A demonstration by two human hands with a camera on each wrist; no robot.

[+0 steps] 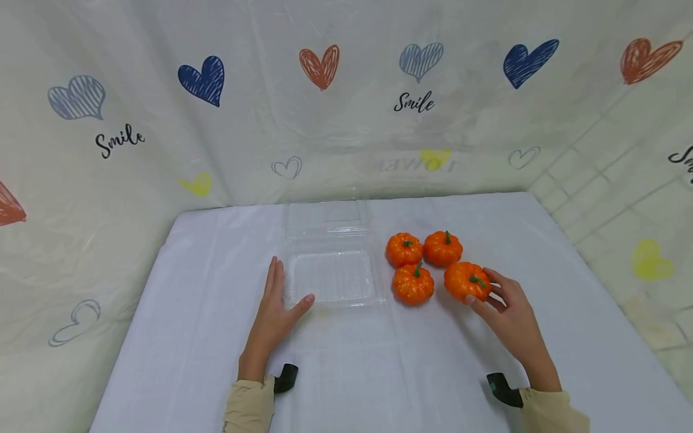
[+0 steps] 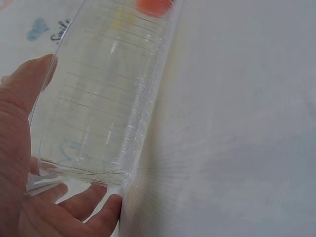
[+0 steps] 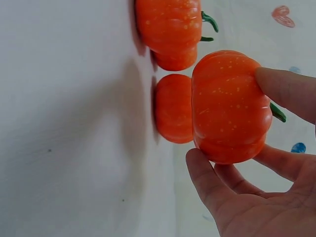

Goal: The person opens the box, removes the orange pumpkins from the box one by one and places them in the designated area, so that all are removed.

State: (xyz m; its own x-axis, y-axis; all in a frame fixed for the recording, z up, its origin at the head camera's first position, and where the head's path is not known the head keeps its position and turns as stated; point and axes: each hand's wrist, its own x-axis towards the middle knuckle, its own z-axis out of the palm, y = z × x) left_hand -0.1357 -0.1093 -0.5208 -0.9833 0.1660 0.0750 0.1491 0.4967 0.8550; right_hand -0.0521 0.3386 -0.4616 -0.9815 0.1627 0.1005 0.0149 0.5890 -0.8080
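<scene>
My right hand (image 1: pixel 511 316) pinches a small orange pumpkin (image 1: pixel 465 281) with a green stem between thumb and fingers. In the right wrist view this pumpkin (image 3: pixel 231 108) is held off the table, its shadow falling on the cloth. Just left of it, three more pumpkins (image 1: pixel 413 285) sit close together. A clear plastic container (image 1: pixel 331 304) lies with its hinged lid (image 1: pixel 326 218) folded back, and its tray holds nothing. My left hand (image 1: pixel 276 322) rests at the container's near left corner, fingers extended along the side and thumb by the front edge.
White cloth (image 1: pixel 346 373) covers the table. Behind it and at the sides hangs a pale sheet (image 1: pixel 357 132) printed with hearts and the word Smile. A dark piece (image 1: pixel 287 377) sits at the left wrist, and another (image 1: pixel 503 390) at the right.
</scene>
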